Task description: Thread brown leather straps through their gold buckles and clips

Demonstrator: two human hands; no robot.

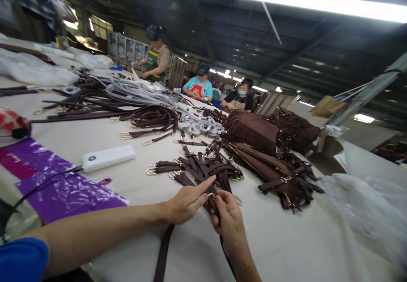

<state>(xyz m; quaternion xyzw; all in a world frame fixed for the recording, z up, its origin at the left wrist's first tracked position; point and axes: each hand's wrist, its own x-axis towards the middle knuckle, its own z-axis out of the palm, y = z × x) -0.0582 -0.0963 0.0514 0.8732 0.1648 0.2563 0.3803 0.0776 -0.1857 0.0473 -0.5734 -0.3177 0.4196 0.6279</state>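
Observation:
My right hand [229,218] pinches a dark brown strap [213,208] close to a gold metal ring [211,194]. Fingers stretched forward, my left hand [189,201] reaches in from the left beside that ring; its palm side is hidden. A length of brown strap [164,252] comes out from beneath the left hand and runs down toward the near edge. Just beyond both hands lies a pile of short brown straps [203,163] with gold clasps [151,170].
Brown fringed bags [254,129] are heaped at the right, near clear plastic wrap [359,205]. Coiled long straps [155,118] lie further back. A white power bank [109,158] with a cable sits by purple packaging [70,184]. Several co-workers [155,59] are across the table.

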